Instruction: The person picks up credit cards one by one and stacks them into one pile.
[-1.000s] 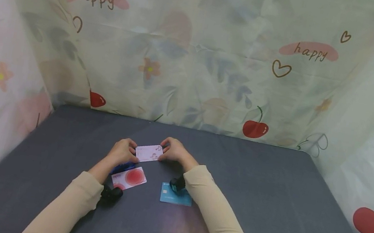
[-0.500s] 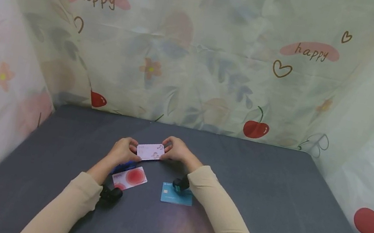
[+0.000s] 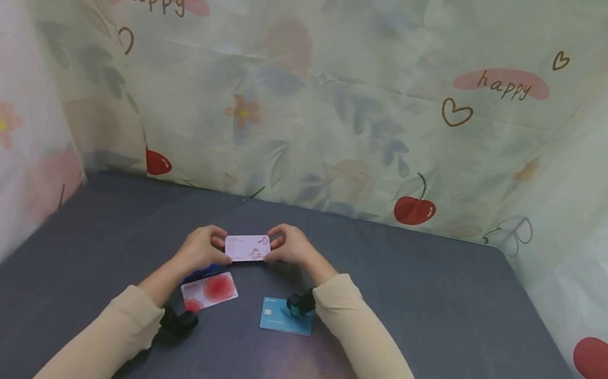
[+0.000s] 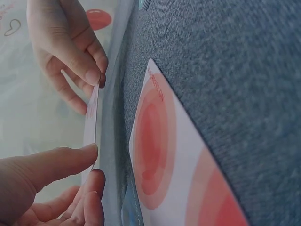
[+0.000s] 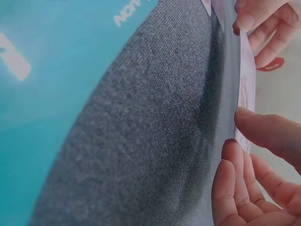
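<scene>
A pale pink card (image 3: 247, 248) with small printed figures is held between both hands above the table. My left hand (image 3: 201, 249) pinches its left end between thumb and fingers. At the opposite end, my right hand (image 3: 291, 246) pinches it the same way. Both wrist views show the pink card (image 4: 92, 115) nearly edge-on, thumbs on one face and fingertips behind. Below the left hand lies a white card with red circles (image 3: 210, 291), and a dark blue object (image 3: 201, 273) is partly hidden behind it. A teal card (image 3: 284, 322) lies under the right wrist.
The dark grey table (image 3: 410, 314) extends to both sides. A pale curtain (image 3: 316, 118) printed with cherries and flowers closes it in at the back and sides. A black wrist camera (image 3: 179, 321) sits at the left cuff, another wrist camera (image 3: 301, 303) over the teal card.
Both hands have shifted slightly right with the pink card between them. The right sleeve has swung a little right, uncovering more of the teal card. The cards on the table stay put.
</scene>
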Demonstrator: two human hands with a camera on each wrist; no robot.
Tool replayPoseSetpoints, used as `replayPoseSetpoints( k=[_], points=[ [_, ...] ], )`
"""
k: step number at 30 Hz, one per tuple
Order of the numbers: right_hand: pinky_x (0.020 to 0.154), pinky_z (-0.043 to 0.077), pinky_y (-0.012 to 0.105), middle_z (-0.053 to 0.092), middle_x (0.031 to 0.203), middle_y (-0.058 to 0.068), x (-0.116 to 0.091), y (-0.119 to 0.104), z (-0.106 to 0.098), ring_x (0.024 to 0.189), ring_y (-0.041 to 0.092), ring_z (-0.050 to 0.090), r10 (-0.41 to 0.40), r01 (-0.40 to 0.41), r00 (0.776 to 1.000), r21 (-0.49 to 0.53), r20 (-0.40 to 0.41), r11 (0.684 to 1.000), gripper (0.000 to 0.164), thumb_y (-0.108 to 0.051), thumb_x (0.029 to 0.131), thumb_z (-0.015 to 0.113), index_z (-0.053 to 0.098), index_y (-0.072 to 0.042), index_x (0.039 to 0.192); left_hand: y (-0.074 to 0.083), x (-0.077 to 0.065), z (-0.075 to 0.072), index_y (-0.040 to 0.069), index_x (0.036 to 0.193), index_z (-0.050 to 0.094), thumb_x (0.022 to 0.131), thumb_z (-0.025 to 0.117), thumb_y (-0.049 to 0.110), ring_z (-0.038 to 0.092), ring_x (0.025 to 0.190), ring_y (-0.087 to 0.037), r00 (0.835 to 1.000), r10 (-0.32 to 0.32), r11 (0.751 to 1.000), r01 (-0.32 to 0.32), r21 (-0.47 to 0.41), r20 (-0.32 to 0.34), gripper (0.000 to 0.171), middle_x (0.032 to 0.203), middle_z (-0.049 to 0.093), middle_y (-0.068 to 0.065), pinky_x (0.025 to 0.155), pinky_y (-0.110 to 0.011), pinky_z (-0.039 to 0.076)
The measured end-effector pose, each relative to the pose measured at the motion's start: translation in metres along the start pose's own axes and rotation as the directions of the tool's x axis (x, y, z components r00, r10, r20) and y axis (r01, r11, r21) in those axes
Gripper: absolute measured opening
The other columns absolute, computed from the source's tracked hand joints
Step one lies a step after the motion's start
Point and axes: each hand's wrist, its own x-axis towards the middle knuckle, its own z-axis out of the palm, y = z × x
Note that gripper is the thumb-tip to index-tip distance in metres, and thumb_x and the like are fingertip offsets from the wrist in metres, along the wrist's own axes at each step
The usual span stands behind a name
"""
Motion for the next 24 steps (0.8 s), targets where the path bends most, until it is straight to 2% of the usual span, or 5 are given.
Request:
replayPoseSetpoints(
  k=[7, 19, 24],
  points=[
    [0.061, 0.042, 0.016, 0.065, 0.09, 0.013, -0.002, 0.004, -0.001, 0.069, 0.009, 0.053, 0.002, -0.002, 1.0, 0.023, 0.005, 1.0, 0.05, -0.004, 0.071, 0.077, 0.056, 0.001, 0.116, 0.0, -0.003, 0.0, -0.001, 0.126, 0.052, 0.075, 0.074, 0.01, 0.058, 0.1, -0.028, 1.0, 0.018, 1.0, -0.017, -0.024, 0.006, 0.056, 0.112, 0.062, -0.02, 0.089, -0.04, 0.046],
    [0.064, 0.042, 0.017, 0.067, 0.091, 0.013, -0.008, 0.008, -0.006, 0.073, 0.011, 0.057, -0.022, 0.022, 1.0, 0.002, 0.004, 1.0, 0.05, -0.005, 0.071, 0.077, 0.058, -0.001, 0.117, -0.003, -0.007, 0.0, -0.004, 0.129, 0.047, 0.08, 0.07, 0.005, 0.063, 0.101, -0.03, 0.996, 0.055, 0.992, -0.048, -0.12, 0.063, 0.055, 0.115, 0.06, -0.023, 0.086, -0.037, 0.052],
    [0.065, 0.045, 0.018, 0.067, 0.092, 0.015, -0.012, 0.009, -0.009, 0.072, 0.01, 0.059, -0.038, 0.037, 0.999, 0.026, 0.012, 0.999, 0.05, -0.004, 0.071, 0.076, 0.057, 0.001, 0.117, -0.003, -0.008, 0.002, -0.005, 0.129, 0.047, 0.08, 0.069, 0.004, 0.064, 0.1, -0.029, 0.995, 0.068, 0.988, -0.057, -0.146, 0.073, 0.055, 0.114, 0.06, -0.023, 0.084, -0.035, 0.053]
  ],
)
